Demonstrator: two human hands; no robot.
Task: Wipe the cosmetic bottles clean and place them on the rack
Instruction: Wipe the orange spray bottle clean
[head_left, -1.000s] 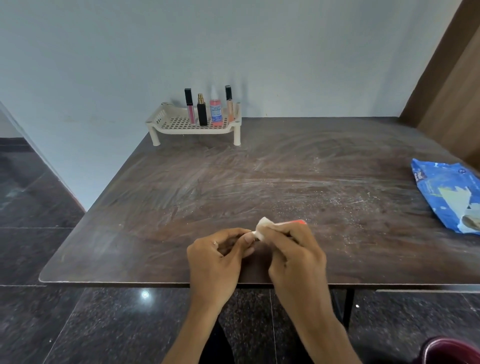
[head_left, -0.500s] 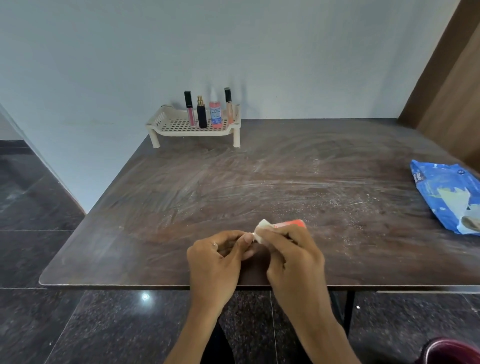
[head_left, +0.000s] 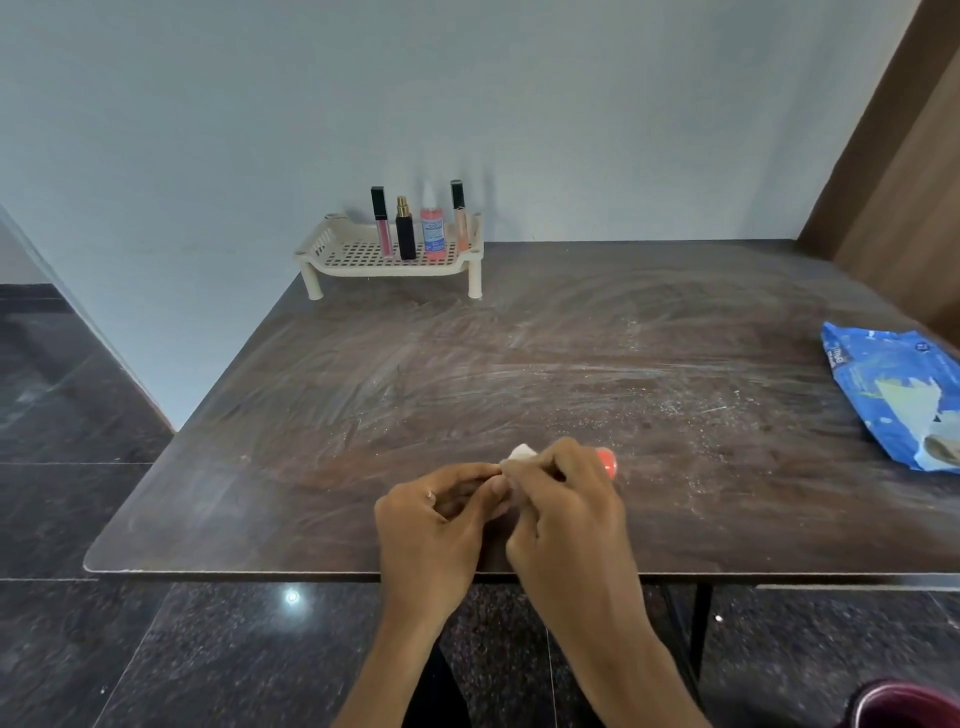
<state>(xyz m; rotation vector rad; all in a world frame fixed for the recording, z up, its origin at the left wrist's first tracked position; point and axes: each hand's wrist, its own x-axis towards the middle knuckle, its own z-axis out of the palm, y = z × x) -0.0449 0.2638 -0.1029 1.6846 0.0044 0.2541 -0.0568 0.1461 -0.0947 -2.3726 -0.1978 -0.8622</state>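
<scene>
Head view: the right hand is curled round a small bottle, of which only an orange-red end shows, poking out past the knuckles on the hand's far right side. A white wipe bunches up just beyond the right fingers, pressed under them. The left hand sits just beside the right, fingers curled and fingertips meeting the right hand's. Whether it pinches the bottle, the wipe or nothing I cannot tell, since the spot is hidden.

Both hands hover over the near edge of the dusty brown table. Far ahead of the left hand stands the cream rack, with 4 items upright on it in a row: pink lip gloss, black spray bottle, pink bottle, peach tube. Well off to the right of the right hand lies a blue wipe packet, its flap open.
</scene>
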